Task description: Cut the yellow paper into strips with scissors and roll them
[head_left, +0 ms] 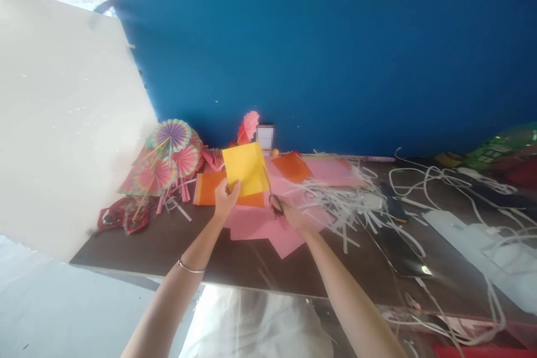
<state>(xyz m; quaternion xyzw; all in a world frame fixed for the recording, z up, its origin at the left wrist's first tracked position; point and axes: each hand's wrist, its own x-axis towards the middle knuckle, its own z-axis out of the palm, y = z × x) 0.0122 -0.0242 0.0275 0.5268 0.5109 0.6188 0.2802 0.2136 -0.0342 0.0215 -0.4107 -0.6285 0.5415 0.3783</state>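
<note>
My left hand reaches far forward, pinching the yellow paper upright. My right hand grips scissors at its right edge.

Paper sheet sitting centre above table; scissors lying at its 4 o'clock. Paper fans lying at 9 o'clock, paper strips and cables at 3 o'clock.

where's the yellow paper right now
In the head view, the yellow paper is centre-left, held up by the left hand above the orange sheet, scissors at its right edge.
</note>
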